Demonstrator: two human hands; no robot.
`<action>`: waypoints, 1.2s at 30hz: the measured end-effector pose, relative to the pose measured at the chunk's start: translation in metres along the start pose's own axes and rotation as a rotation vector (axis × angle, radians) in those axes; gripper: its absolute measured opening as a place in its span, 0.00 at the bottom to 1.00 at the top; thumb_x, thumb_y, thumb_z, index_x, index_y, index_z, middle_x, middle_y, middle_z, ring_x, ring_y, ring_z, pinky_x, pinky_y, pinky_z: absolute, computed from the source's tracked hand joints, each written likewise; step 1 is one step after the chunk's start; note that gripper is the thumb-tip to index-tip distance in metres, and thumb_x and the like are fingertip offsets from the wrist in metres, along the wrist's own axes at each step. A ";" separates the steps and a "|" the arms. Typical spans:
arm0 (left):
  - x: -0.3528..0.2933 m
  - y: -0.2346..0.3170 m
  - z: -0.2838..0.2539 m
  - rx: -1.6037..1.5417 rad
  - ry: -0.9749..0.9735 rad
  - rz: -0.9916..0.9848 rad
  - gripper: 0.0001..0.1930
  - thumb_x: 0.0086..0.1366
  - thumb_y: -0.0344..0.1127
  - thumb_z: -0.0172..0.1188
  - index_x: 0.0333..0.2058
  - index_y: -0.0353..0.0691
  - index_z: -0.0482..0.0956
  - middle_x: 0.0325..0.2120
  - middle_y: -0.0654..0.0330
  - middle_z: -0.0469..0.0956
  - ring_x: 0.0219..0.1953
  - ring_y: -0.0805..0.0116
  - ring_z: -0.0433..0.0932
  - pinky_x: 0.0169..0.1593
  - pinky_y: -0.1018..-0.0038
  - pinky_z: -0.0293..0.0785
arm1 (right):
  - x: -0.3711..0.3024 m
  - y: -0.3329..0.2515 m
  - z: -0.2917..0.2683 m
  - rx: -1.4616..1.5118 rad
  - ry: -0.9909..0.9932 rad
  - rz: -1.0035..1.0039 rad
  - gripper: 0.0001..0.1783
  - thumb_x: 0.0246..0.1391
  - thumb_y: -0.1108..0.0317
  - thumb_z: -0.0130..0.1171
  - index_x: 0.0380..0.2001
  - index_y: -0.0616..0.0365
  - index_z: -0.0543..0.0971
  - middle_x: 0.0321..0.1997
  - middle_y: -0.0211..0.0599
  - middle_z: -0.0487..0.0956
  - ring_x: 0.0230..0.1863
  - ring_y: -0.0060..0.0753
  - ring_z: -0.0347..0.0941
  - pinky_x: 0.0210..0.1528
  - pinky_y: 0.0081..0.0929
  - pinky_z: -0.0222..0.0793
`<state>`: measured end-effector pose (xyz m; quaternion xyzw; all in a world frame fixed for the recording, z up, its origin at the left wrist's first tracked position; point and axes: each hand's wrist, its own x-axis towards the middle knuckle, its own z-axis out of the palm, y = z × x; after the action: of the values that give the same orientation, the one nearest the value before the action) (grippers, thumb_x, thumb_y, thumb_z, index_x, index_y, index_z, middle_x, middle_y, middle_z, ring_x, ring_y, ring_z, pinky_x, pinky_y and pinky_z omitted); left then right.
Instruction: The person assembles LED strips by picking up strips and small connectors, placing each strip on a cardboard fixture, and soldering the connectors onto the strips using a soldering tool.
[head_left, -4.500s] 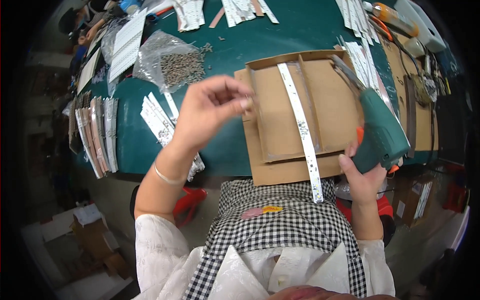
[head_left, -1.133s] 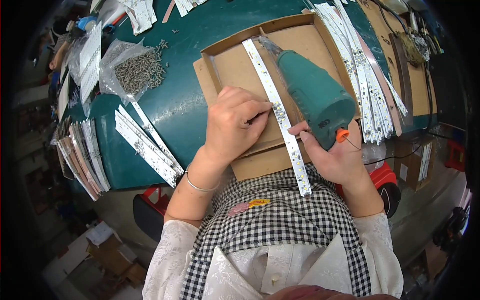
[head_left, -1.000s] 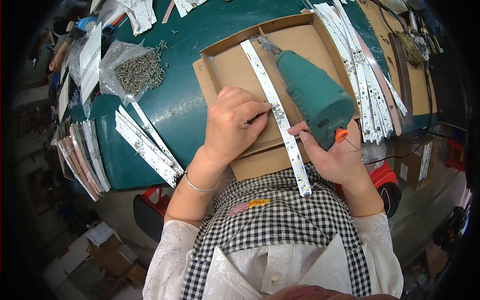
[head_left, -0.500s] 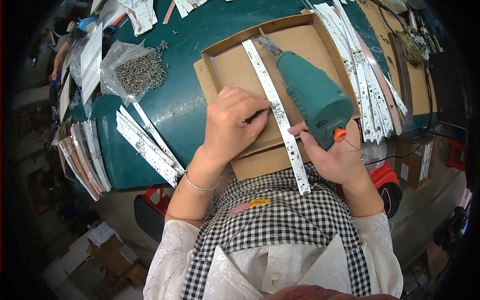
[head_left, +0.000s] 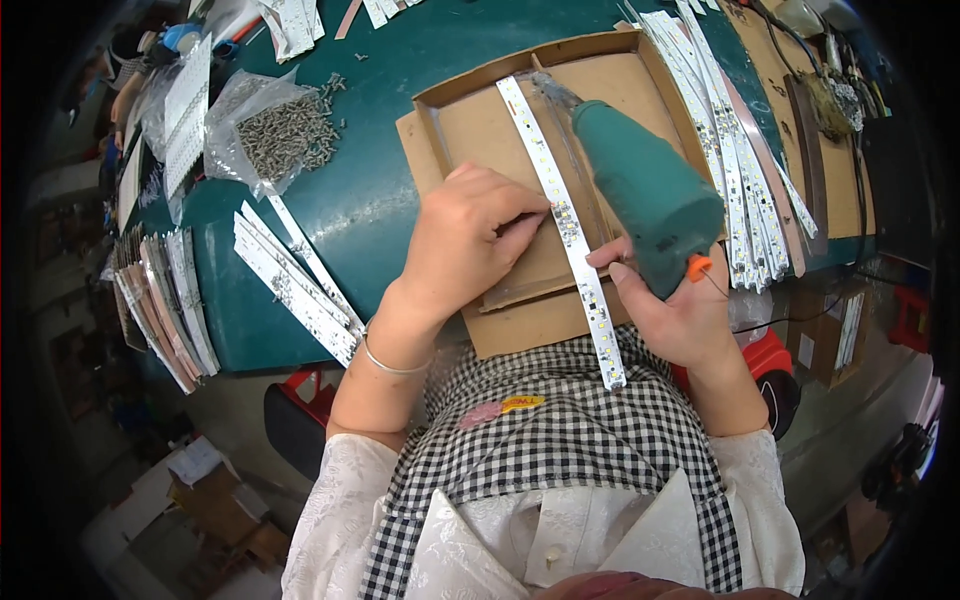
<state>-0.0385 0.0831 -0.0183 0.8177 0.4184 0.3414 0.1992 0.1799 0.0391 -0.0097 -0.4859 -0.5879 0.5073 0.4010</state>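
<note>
A long white LED strip (head_left: pixel 545 165) lies slantwise across a shallow cardboard box (head_left: pixel 460 130), its near end reaching over the checked apron. My left hand (head_left: pixel 470 235) is closed in a pinch at the strip's left edge, near mid-length; the fingertips partly hide the contact. My right hand (head_left: pixel 685 315) grips a dark green electric screwdriver (head_left: pixel 645 180), whose body hides most of the fingers. One right fingertip reaches the strip's right edge. The tool's nose points away from me, beside the strip's far end, where its tip is hard to make out.
An open plastic bag of screws (head_left: pixel 285 135) rests at the left on the green table (head_left: pixel 375 120). More LED strips (head_left: pixel 300 290) lie nearby, with upright stacks (head_left: pixel 170 300) at the far left. A large strip pile (head_left: pixel 740 180) borders the box on the right. Red stools stand below the table.
The whole view has shifted slightly. The screwdriver has turned a little and sits slightly farther right of the strip. Both hands keep nearly the same grip.
</note>
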 end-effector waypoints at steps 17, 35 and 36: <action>-0.009 -0.007 0.005 -0.033 0.101 0.005 0.07 0.45 0.22 0.66 0.25 0.39 0.82 0.21 0.58 0.79 0.26 0.61 0.78 0.36 0.68 0.73 | -0.075 -0.010 -0.058 0.415 -0.022 0.120 0.35 0.43 0.87 0.58 0.58 0.73 0.62 0.47 0.54 0.73 0.28 0.30 0.72 0.27 0.27 0.76; -0.011 -0.007 0.007 -0.016 0.110 0.000 0.06 0.46 0.23 0.66 0.25 0.40 0.81 0.21 0.59 0.80 0.26 0.61 0.79 0.37 0.68 0.74 | -0.070 -0.015 -0.059 0.393 -0.013 0.249 0.30 0.46 0.84 0.60 0.54 0.73 0.63 0.37 0.46 0.70 0.27 0.30 0.74 0.25 0.24 0.75; -0.011 -0.008 0.007 -0.016 0.110 -0.003 0.06 0.46 0.23 0.66 0.25 0.40 0.81 0.21 0.59 0.80 0.26 0.61 0.79 0.37 0.68 0.74 | -0.071 -0.014 -0.060 0.392 -0.015 0.251 0.30 0.46 0.84 0.60 0.54 0.73 0.63 0.37 0.46 0.70 0.27 0.30 0.74 0.25 0.24 0.75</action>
<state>-0.0425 0.0781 -0.0322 0.7955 0.4271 0.3891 0.1829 0.2497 -0.0179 0.0156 -0.4642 -0.4162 0.6612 0.4173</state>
